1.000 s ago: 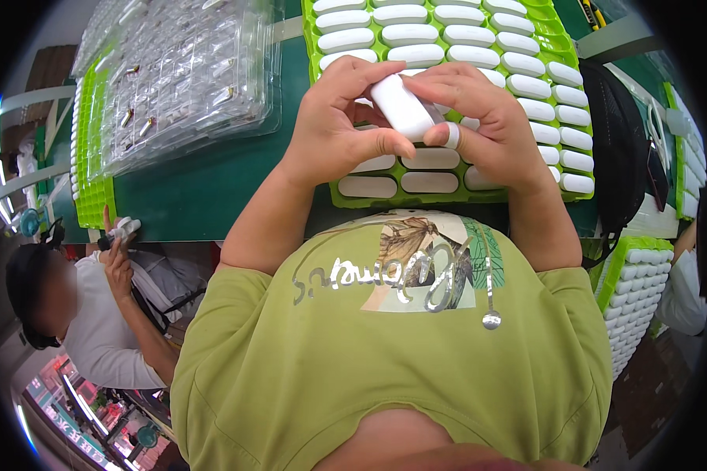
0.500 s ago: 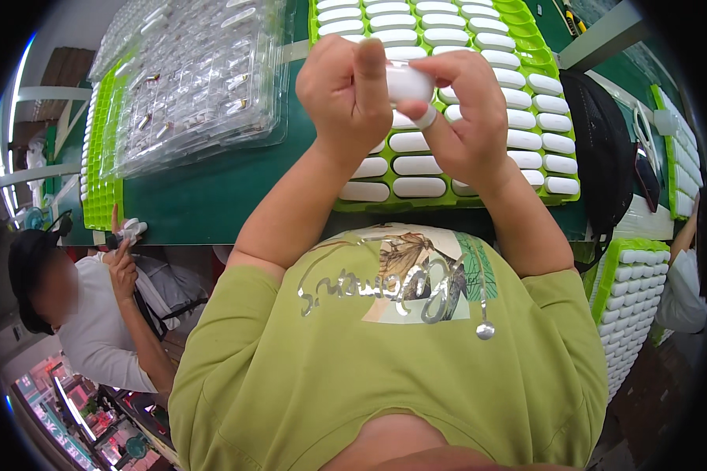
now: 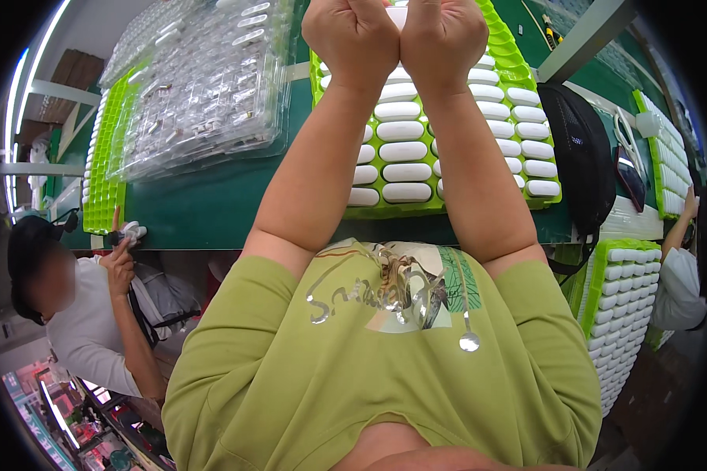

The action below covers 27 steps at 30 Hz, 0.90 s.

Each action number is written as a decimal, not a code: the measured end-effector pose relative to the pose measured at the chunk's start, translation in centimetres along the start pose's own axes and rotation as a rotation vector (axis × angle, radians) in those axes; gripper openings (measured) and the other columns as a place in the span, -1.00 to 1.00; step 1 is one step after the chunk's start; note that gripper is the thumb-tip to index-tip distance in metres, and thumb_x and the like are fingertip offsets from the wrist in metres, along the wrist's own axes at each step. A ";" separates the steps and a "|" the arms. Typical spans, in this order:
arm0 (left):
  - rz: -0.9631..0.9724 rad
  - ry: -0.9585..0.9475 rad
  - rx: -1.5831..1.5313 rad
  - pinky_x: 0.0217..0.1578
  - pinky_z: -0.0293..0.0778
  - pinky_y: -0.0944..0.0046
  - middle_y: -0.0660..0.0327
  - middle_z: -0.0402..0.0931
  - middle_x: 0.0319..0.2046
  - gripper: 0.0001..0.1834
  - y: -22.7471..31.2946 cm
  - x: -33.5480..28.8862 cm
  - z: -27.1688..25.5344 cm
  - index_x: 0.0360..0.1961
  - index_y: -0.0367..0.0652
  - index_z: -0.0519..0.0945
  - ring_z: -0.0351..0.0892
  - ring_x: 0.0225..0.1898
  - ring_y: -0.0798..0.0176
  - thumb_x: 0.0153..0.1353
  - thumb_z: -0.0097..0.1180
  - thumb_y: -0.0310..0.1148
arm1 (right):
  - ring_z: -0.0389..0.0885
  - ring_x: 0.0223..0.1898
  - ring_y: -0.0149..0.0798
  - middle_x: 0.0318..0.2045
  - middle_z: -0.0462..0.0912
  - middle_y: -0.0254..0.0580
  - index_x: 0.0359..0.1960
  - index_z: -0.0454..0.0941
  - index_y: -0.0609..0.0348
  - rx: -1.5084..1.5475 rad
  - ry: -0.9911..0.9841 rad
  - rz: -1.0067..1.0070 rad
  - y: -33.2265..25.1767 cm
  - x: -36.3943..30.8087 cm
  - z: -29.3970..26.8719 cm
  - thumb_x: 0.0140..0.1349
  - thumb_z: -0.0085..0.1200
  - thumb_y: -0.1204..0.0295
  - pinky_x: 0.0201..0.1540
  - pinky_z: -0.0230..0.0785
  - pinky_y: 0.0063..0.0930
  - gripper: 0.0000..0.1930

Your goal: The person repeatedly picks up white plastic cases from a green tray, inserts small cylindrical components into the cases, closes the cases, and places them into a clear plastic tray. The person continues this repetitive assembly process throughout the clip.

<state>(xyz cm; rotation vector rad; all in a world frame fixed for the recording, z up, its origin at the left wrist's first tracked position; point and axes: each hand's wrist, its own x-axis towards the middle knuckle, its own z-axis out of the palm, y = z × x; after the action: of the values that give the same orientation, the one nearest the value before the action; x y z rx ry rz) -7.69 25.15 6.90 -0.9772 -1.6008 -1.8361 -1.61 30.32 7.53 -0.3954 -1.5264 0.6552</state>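
At the far edge of the view, my left hand [image 3: 352, 41] and my right hand [image 3: 445, 41] are side by side, touching at the thumbs' base. Both have curled fingers closed on a small white rounded case [image 3: 397, 14], like an earbud case; only a sliver of it shows between them. Fingertips and most of the case are hidden behind the hands or cut off by the frame. Below my hands and forearms lies a bright green tray [image 3: 512, 43], filled with rows of white oblong cases [image 3: 404, 151], each in its own slot.
Stacked clear plastic trays [image 3: 204, 110] with small parts stand on the green table [image 3: 188, 208] at the left, beside another green tray [image 3: 106, 192]. A black bag [image 3: 577, 149] and a phone [image 3: 630, 174] lie right. Co-workers sit left and right. Another filled tray [image 3: 624, 302] stands lower right.
Both hands have moved away from my body toward the top edge and come together around the white case. Earlier it showed plainly between my fingers; now it is mostly hidden.
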 end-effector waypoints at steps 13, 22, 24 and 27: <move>-0.022 -0.044 0.161 -0.55 0.29 0.20 0.16 0.47 -0.69 -0.42 -3.3 -1.2 -0.2 -0.70 -0.25 0.50 0.43 -0.64 0.22 0.43 -0.06 -0.09 | 0.22 -0.74 -0.14 -0.81 0.25 -0.07 -0.82 0.28 0.20 -0.023 -0.083 -0.062 3.1 -0.4 1.1 0.25 0.16 0.32 -0.61 0.09 -0.23 -0.50; -0.817 -0.414 -0.786 -0.49 0.59 0.35 0.05 0.59 -0.36 -0.40 -0.3 -5.3 -5.7 0.21 -0.42 0.18 0.61 -0.49 0.31 0.33 0.16 -0.31 | 0.33 -0.56 -0.45 -0.73 0.35 -0.37 -0.64 0.41 0.21 -0.057 -0.292 -0.328 3.1 -2.3 -3.1 0.36 0.10 0.24 -0.44 0.23 -0.49 -0.57; -0.719 -0.470 -0.706 -0.44 0.61 0.30 0.03 0.61 -0.34 -0.44 -0.6 -5.7 -6.7 0.24 -0.38 0.19 0.65 -0.41 0.24 0.33 0.13 -0.40 | 0.39 -0.59 -0.38 -0.61 0.52 -0.34 -0.47 0.55 0.17 0.100 -0.315 -0.196 3.9 -3.2 -3.7 0.26 0.19 0.33 -0.51 0.25 -0.49 -0.79; -0.642 -0.527 -0.622 -0.38 0.64 0.27 0.01 0.62 -0.33 -0.42 -0.7 -6.6 -8.2 0.28 -0.34 0.18 0.68 -0.36 0.19 0.31 0.12 -0.50 | 0.41 -0.48 -0.60 -0.38 0.65 -0.38 -0.26 0.62 0.23 0.509 -0.330 0.395 2.8 -4.8 -5.3 0.34 0.10 0.42 -0.43 0.30 -0.63 -0.86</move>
<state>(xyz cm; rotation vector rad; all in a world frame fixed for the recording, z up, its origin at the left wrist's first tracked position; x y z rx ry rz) -5.70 16.68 0.93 -1.4133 -1.8167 -2.8045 3.63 30.35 1.87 -0.2019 -1.5289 1.4394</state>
